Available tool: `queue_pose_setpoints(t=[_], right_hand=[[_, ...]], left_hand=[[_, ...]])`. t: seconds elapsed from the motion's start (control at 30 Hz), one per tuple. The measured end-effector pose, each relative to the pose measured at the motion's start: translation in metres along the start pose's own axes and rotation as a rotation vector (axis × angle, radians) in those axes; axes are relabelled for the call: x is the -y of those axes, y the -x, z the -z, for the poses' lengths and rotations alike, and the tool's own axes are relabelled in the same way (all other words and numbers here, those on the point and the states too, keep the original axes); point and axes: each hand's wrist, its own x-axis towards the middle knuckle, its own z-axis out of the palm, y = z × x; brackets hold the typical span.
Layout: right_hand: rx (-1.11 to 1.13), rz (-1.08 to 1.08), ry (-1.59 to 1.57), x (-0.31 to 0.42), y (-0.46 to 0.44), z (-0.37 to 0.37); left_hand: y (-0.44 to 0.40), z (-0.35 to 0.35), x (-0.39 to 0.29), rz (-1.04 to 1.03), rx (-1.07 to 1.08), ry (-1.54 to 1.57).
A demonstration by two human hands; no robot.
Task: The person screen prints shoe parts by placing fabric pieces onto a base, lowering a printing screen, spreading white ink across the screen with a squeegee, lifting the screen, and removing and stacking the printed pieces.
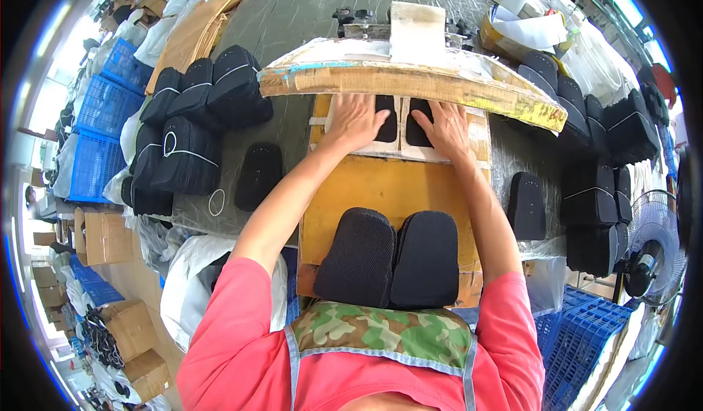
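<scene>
Under the raised wooden frame (410, 81), my left hand (354, 122) lies with spread fingers on the pale template, its thumb at the left black piece (385, 118). My right hand (445, 129) rests likewise, its thumb on the right black piece (419, 124). Both hands are open, and their fingertips are partly hidden by the frame. Nearer my body, two stacks of black insole-shaped pieces, a left one (356, 256) and a right one (425, 259), stand side by side on the yellow-brown board (381, 184).
Tied black bundles (183, 155) stand on the table at left, and more (586, 191) at right. Single black pieces lie left (259, 177) and right (526, 206) of the board. A fan (648, 253) and blue crates (582, 338) stand at the lower right.
</scene>
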Motion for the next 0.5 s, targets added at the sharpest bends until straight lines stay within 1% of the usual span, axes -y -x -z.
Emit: queue_pose_setpoints(t=[0.03, 0.07, 0.13, 0.17, 0.2, 0.23, 0.27, 0.3, 0.33, 0.4, 0.43, 0.47, 0.5], right_hand=[[-0.028, 0.010, 0.009, -0.001, 0.000, -0.002], [-0.057, 0.022, 0.019, -0.001, -0.001, -0.003], [-0.045, 0.020, 0.003, -0.002, -0.001, -0.004], [-0.038, 0.027, 0.000, -0.004, -0.002, -0.004], [-0.031, 0.032, -0.002, -0.006, -0.003, -0.005], [-0.097, 0.060, -0.006, -0.007, -0.002, -0.008], [-0.050, 0.040, 0.005, -0.004, -0.001, -0.006], [-0.003, 0.022, 0.019, -0.003, -0.001, -0.003], [0.041, 0.002, 0.032, -0.003, -0.002, 0.000], [0.030, 0.009, 0.016, 0.000, -0.004, 0.005], [0.026, 0.006, 0.008, 0.002, -0.002, 0.006], [-0.003, 0.032, -0.004, 0.001, -0.001, 0.003], [-0.033, 0.055, -0.014, -0.003, -0.002, 0.000]], left_hand=[[-0.007, 0.007, -0.010, 0.038, 0.185, 0.037], [-0.009, 0.006, -0.021, -0.030, 0.121, 0.022], [-0.011, -0.022, -0.027, -0.158, -0.049, -0.132], [-0.009, -0.026, -0.029, -0.159, -0.114, -0.092], [-0.010, -0.029, -0.026, -0.142, -0.080, -0.059], [-0.011, -0.032, -0.023, -0.131, -0.041, -0.026], [-0.009, -0.032, -0.023, -0.120, 0.002, 0.009], [-0.009, -0.032, -0.023, -0.121, -0.007, -0.025], [-0.010, -0.031, -0.021, -0.145, -0.045, 0.030], [-0.011, -0.027, -0.013, -0.203, -0.116, 0.139], [-0.013, -0.024, -0.006, -0.165, -0.011, -0.040], [-0.012, -0.021, -0.004, -0.090, 0.006, -0.051], [-0.012, -0.021, 0.003, -0.087, -0.007, -0.018]])
